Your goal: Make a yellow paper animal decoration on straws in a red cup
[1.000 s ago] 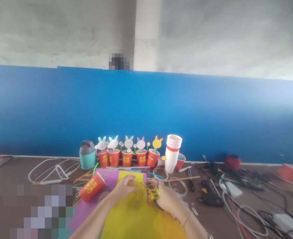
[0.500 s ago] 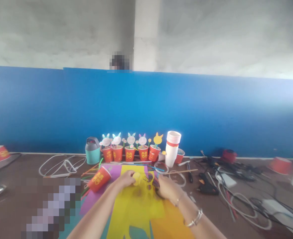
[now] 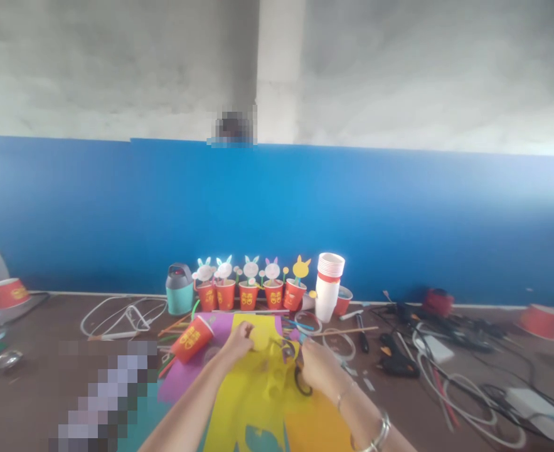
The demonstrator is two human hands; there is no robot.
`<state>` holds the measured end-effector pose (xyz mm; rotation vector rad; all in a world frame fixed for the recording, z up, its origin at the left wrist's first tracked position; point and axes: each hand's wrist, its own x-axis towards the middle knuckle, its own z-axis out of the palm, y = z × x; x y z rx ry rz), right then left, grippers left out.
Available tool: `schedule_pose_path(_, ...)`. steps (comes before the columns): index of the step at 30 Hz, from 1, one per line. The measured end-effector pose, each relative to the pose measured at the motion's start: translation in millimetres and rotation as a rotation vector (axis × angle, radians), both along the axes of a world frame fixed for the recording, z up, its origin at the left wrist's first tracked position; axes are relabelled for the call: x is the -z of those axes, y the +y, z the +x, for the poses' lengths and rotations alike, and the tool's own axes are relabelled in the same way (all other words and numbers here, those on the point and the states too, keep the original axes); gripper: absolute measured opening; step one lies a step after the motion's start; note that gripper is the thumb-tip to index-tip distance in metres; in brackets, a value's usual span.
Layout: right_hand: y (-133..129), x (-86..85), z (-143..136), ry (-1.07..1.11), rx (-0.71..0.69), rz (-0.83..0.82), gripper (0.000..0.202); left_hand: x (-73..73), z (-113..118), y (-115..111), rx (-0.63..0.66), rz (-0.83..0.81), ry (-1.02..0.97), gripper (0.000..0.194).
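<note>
A: Where are the two hands?
B: Over the yellow sheet (image 3: 232, 402). The left hand (image 3: 239, 341) has thumb and fingers pinched on the edge of a small yellow paper piece (image 3: 260, 336); the right hand (image 3: 315, 364) is curled round the scissors (image 3: 290, 351). It is blurred there, so I can't say exactly how the blades meet the paper.

A: And what crowds them?
B: A red cup on its side, the tipped cup (image 3: 193, 339), lies over the purple sheet (image 3: 182, 384), just left of the left hand. Past the right hand there's a black glue gun (image 3: 398, 359), one dark pen-like tool (image 3: 362, 334) and tangled cables (image 3: 474, 402).

A: Count the cups for me.
B: Five red cups (image 3: 248, 296) stand in a row at the back, each with an animal cut-out: four pale ones (image 3: 272, 271), one yellow one (image 3: 300, 269). Beside them is one stack of white cups (image 3: 327, 301), with one more red cup (image 3: 344, 302) behind it.

A: Other paper?
B: One teal sheet (image 3: 138, 417) and one orange sheet (image 3: 312, 433), nearer the wearer.

A: Anything else along the back?
B: One teal container (image 3: 180, 295) with a grey top, against the blue partition (image 3: 277, 201).
</note>
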<state>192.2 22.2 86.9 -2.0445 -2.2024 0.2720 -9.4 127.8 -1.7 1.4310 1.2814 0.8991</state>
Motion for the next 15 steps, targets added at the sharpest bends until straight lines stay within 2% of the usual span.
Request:
schedule_pose_path(4,-6,-1.1,-9,-0.054,0.003,0.019,0.058,-2.6,-2,-12,-0.071,0.027,-0.176,0.029)
schedule_pose_path(7,-15,-4.6,-23,-0.083,0.006,0.026,0.048,-4.8,-2,-17,-0.096,0.02,-0.281,0.03)
schedule_pose_path(9,-23,-1.4,-37,-0.063,-0.065,0.049,0.037,-6.3,-2,-17,-0.121,0.007,-0.331,0.03)
schedule_pose_path(11,-30,13.0,-53,0.061,-0.315,0.108,0.027,-8.3,-1,-15,-0.155,-0.01,-0.368,0.029)
schedule_pose_path(13,-31,40.2,-68,0.106,-0.634,0.144,0.04,-11.5,0,-13,-0.188,-0.033,-0.401,0.027)
schedule_pose_path(15,-28,74.9,-80,0.042,-0.777,0.262,0.032,-16.7,0,-11,-0.205,-0.057,-0.442,0.024)
